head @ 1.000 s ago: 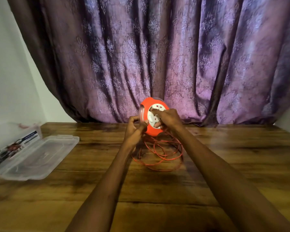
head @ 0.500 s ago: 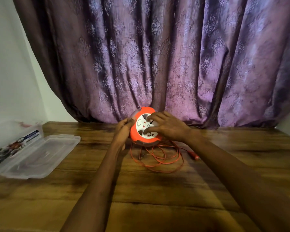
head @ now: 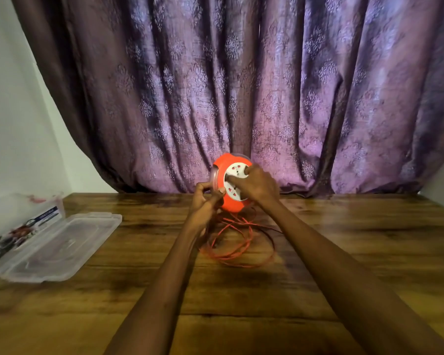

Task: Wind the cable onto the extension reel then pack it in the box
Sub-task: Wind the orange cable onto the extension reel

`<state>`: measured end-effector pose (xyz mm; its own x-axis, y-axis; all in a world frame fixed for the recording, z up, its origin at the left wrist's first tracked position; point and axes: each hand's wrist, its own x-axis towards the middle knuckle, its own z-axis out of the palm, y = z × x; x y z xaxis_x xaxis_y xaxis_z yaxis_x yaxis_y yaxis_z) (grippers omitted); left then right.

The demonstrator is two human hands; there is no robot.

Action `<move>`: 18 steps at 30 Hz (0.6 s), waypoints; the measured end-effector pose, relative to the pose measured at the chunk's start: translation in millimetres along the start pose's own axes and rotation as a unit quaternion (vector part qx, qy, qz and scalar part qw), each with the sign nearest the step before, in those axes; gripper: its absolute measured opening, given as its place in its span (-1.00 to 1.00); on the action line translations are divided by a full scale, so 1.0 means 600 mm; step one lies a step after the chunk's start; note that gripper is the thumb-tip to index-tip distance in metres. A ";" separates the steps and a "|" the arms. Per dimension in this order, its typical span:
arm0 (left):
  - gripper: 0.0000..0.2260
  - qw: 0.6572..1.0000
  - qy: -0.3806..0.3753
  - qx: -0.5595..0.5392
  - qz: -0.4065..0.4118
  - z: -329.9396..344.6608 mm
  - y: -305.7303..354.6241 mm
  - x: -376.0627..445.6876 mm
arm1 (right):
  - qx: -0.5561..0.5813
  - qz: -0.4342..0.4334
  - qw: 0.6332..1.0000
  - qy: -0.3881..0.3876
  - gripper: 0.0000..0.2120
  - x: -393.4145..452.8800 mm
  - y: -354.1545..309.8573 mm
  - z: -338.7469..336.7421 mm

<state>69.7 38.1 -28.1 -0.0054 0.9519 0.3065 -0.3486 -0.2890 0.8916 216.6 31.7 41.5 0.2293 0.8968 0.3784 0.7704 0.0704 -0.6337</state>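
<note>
An orange extension reel with a white socket face is held on edge above the far middle of the wooden table. My right hand grips it across the socket face, fingers curled over the white disc. My left hand is at the reel's left rim, fingers curled and pinching the orange cable there. Loose loops of the orange cable lie on the table below the reel, between my forearms. The clear plastic box stands open at the far left, its lid lying flat beside it.
A purple patterned curtain hangs right behind the table's far edge. A white wall closes the left side. The wooden table stretches bare to the right of my arms.
The reel has been lifted and turned, from low near the table half a second ago to higher up. My left hand has shifted from cupping the rim to pinching the cable beside it.
</note>
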 end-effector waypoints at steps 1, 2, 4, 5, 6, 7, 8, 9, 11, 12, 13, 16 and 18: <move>-0.82 1.000 0.006 -0.004 0.004 0.003 -0.002 0.000 | 0.136 0.062 0.988 -0.049 -0.33 0.001 -0.005 -0.001; -0.82 1.000 0.017 0.002 0.013 0.004 -0.003 0.001 | 0.238 0.107 0.962 -0.078 -0.38 0.006 -0.003 0.003; -0.85 0.998 0.047 0.031 0.035 0.000 -0.002 0.004 | 0.314 0.123 0.937 -0.089 -0.48 0.013 0.007 0.012; -0.87 0.997 0.060 0.039 0.038 -0.005 0.000 0.006 | 0.313 0.106 0.940 -0.087 -0.53 0.013 0.012 0.017; -0.88 0.996 0.067 0.042 0.034 -0.011 0.001 0.008 | 0.289 0.082 0.950 -0.082 -0.58 0.014 0.016 0.019; -0.90 0.996 0.071 0.043 0.027 -0.018 0.003 0.011 | 0.248 0.056 0.964 -0.070 -0.62 0.017 0.022 0.020; -0.92 0.996 0.072 0.042 0.018 -0.025 0.005 0.013 | 0.200 0.031 0.978 -0.050 -0.66 0.020 0.027 0.017; -0.93 0.997 0.073 0.038 0.007 -0.030 0.007 0.016 | 0.154 0.000 0.988 -0.022 -0.72 0.023 0.033 0.012; -0.95 0.997 0.073 0.030 -0.006 -0.036 0.009 0.020 | 0.057 -0.121 0.990 0.036 -0.85 0.021 0.048 0.003; -0.96 0.997 0.073 0.026 -0.007 -0.038 0.010 0.022 | -0.001 -0.217 0.975 0.055 -0.83 0.020 0.055 -0.001; -0.94 0.997 0.070 0.019 -0.006 -0.040 0.010 0.022 | -0.065 -0.317 0.944 0.060 -0.79 0.021 0.061 -0.004; -0.87 0.998 0.063 -0.003 -0.009 -0.044 0.015 0.023 | -0.208 -0.494 0.844 0.027 -0.69 0.015 0.069 -0.011; -0.86 0.998 0.055 0.000 -0.028 -0.051 0.021 0.023 | -0.264 -0.534 0.803 0.003 -0.62 0.011 0.070 -0.011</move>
<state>36.7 51.0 -22.8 -0.0891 0.9722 0.2166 -0.3508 -0.2341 0.9067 254.2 37.5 21.9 -0.7289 0.4457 0.5196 0.6738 0.6016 0.4291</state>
